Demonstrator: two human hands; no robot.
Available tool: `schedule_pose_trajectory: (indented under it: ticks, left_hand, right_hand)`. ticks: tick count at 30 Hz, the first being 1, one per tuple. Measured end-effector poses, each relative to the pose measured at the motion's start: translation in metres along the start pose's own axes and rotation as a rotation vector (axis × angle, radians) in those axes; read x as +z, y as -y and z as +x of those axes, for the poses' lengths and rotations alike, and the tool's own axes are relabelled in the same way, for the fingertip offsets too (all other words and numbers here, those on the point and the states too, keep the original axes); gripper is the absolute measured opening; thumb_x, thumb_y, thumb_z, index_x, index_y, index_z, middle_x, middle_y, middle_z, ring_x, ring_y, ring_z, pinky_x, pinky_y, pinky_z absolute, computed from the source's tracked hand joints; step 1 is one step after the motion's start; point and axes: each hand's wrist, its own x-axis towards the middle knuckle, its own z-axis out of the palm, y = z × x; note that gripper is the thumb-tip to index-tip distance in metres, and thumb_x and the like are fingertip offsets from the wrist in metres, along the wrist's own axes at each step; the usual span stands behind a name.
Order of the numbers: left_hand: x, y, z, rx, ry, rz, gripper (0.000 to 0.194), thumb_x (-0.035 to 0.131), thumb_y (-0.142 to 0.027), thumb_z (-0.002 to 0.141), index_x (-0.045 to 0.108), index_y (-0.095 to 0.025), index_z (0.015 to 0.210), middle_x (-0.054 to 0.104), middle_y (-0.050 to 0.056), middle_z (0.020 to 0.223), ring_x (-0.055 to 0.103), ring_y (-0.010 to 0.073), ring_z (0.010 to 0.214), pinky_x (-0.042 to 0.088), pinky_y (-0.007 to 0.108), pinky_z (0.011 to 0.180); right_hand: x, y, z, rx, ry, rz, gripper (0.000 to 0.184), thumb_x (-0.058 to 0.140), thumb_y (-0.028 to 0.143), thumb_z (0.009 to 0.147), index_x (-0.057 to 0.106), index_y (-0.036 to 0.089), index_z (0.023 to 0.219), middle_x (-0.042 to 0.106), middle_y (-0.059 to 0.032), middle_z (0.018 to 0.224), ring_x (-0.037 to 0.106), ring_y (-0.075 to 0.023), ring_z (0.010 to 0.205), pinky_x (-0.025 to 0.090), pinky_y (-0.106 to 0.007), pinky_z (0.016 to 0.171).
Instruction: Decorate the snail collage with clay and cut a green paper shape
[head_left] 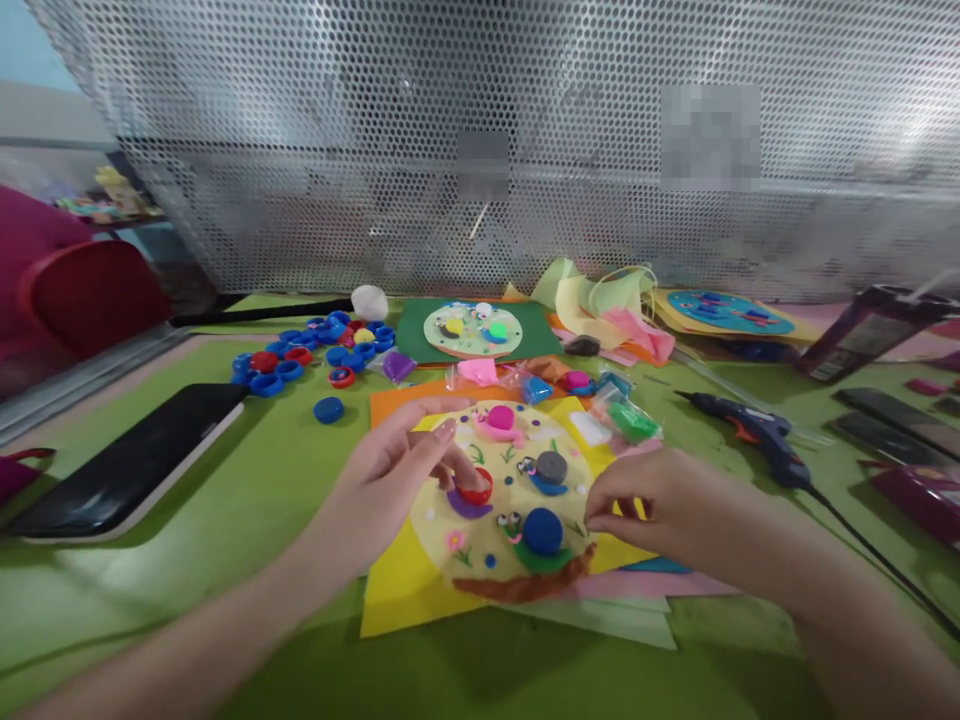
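Observation:
A pale yellow disc (442, 540) lies on yellow paper in front of me, decorated with clay snails whose shells are bottle caps. My left hand (401, 465) is over its left side, fingers apart, with a fingertip inside a red bottle cap (475, 488) on a purple clay body (471, 509). Near the right edge, the fingers of my right hand (649, 497) are pinched together; whatever they hold is too small to make out. Between the hands are a blue cap (542, 531) on green clay and a grey cap (552, 467) on blue clay. A pink snail (500, 420) sits farther back.
Loose bottle caps (289, 365) and a phone-like black device (135, 455) lie left. Bagged clay (630, 420) sits behind the disc. A second decorated disc (472, 330) rests on green card. On the right are a corded glue gun (757, 435) and a dark carton (874, 330). Perforated metal (337, 150) stands behind.

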Motion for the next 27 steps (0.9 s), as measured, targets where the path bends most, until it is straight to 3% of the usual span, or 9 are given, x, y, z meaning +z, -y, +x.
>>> schedule_pose_trajectory:
  ticks: [27]
  left_hand:
    - [0.0001,0.0008,-0.0003,0.023,0.026,0.009,0.027,0.047,-0.040,0.088,0.055,-0.022,0.106,0.064,-0.002,0.060,0.060,0.0148,0.061,0.043,0.027,0.064]
  right_hand:
    - [0.0037,-0.0020,0.0007,0.022,0.050,-0.040,0.021,0.047,0.022,0.084,0.067,0.024,0.077,0.068,0.0013,0.074,0.059,-0.0139,0.069,0.040,-0.026,0.062]
